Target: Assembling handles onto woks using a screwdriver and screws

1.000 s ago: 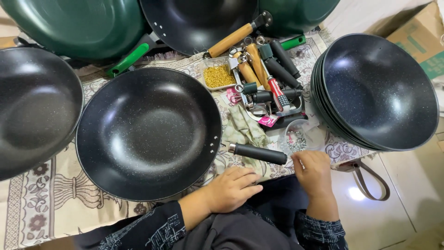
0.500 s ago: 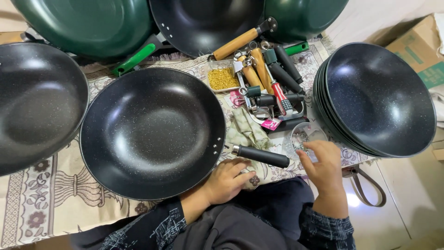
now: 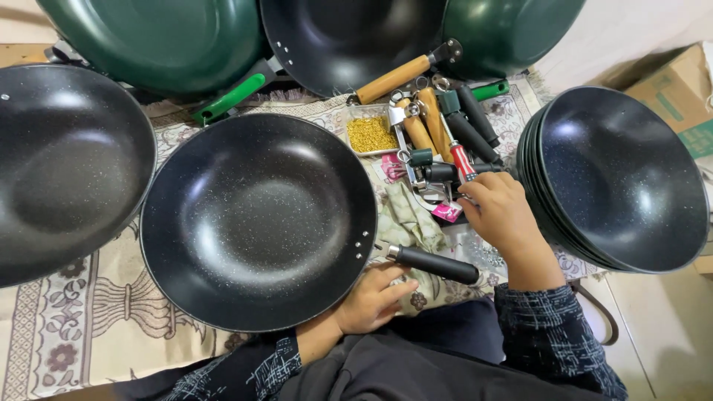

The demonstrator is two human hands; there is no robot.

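- Head view: left hand (image 3: 371, 301), fingers loosely curled, rests beside the black pan (image 3: 256, 219), under its black handle (image 3: 434, 264).
- Right hand (image 3: 499, 212) has moved up from the handle end into the loose handles pile (image 3: 438, 141), fingers bent on them.
- Cardboard box (image 3: 679, 96), green-printed, sits far right.

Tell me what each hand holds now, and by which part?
Left hand touches the black pan handle near its metal end. Right hand reaches among loose handles; any grip is hidden.
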